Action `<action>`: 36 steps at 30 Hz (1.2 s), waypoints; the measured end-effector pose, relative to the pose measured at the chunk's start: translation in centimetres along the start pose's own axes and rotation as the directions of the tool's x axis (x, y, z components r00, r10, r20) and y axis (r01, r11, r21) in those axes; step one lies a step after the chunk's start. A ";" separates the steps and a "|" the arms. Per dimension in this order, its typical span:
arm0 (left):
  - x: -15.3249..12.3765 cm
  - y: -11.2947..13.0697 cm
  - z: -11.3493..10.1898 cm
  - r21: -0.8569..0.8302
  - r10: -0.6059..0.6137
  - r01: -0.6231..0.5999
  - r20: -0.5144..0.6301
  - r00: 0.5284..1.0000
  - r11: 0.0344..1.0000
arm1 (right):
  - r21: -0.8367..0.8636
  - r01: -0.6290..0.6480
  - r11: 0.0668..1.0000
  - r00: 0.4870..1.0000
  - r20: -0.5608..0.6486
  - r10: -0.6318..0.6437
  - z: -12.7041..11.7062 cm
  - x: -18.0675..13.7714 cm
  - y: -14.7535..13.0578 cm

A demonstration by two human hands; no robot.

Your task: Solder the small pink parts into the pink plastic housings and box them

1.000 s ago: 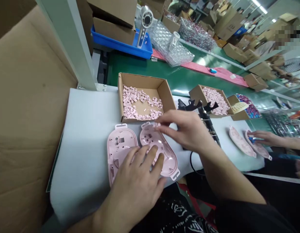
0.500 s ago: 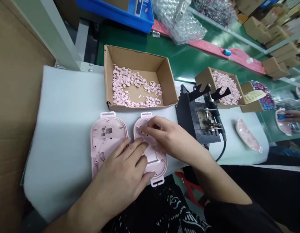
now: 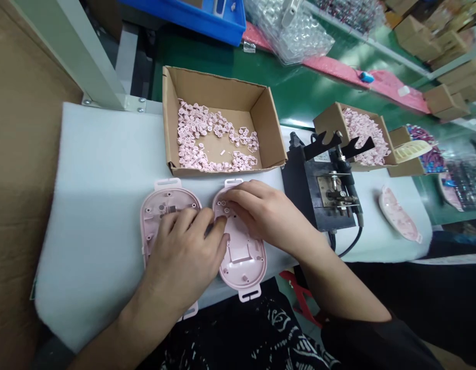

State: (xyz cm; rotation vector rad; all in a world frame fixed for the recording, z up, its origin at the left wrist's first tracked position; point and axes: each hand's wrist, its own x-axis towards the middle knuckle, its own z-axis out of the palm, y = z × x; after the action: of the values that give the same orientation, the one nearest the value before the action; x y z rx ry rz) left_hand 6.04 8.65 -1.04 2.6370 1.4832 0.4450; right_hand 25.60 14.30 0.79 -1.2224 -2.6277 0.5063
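Note:
Two pale pink plastic shells lie side by side on the pale mat, open side up, with posts and cut-outs inside. My left hand [image 3: 187, 246] rests over the left shell [image 3: 148, 218]. Its fingers are curled, and the thumb and fingertips meet near the right shell's left edge; anything between them is hidden. My right hand [image 3: 267, 213] bends over the upper end of the right shell [image 3: 243, 267], fingers closed and tips down inside it. Small round pink parts [image 3: 225, 208] sit by those fingertips. Whether the right fingers pinch something is hidden.
Behind the shells stands a cardboard box [image 3: 274, 128] of small pink button parts. A black metal fixture [image 3: 318, 180] with a cable is to the right. Beyond it are a box of pink pieces [image 3: 365, 136] and another pink shell [image 3: 399, 213]. A blue tray [image 3: 222, 28] sits behind.
My left hand has drawn back left and its fingers have curled, uncovering more of the right shell. The right hand's fingers have folded lower over that shell's top. A co-worker's hand has left the right edge.

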 end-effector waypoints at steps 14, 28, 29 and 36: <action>0.9 0.0 -0.8 0.060 -0.004 -0.003 0.114 0.994 0.998 | 0.066 -0.037 0.997 0.994 -0.096 0.043 1.1 -0.5 1.0; 1.3 -0.7 -0.6 0.003 0.010 -0.011 0.163 0.987 1.000 | -0.090 0.051 0.995 0.996 -0.064 -0.057 0.2 -1.5 1.4; 1.3 -0.6 -0.5 0.004 0.009 -0.009 0.161 0.987 1.000 | -0.102 0.057 0.993 0.996 -0.059 -0.063 0.2 -1.5 1.4; 1.3 -0.6 -0.4 0.000 0.006 -0.006 0.150 0.989 1.000 | -0.102 0.082 0.991 0.994 -0.059 -0.088 0.2 -1.6 1.6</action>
State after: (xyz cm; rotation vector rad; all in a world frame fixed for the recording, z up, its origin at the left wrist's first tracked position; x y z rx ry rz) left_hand 6.05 10.06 -0.54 2.6106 1.4300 0.2400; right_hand 27.73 13.97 -0.10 -1.1284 -2.6664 0.3198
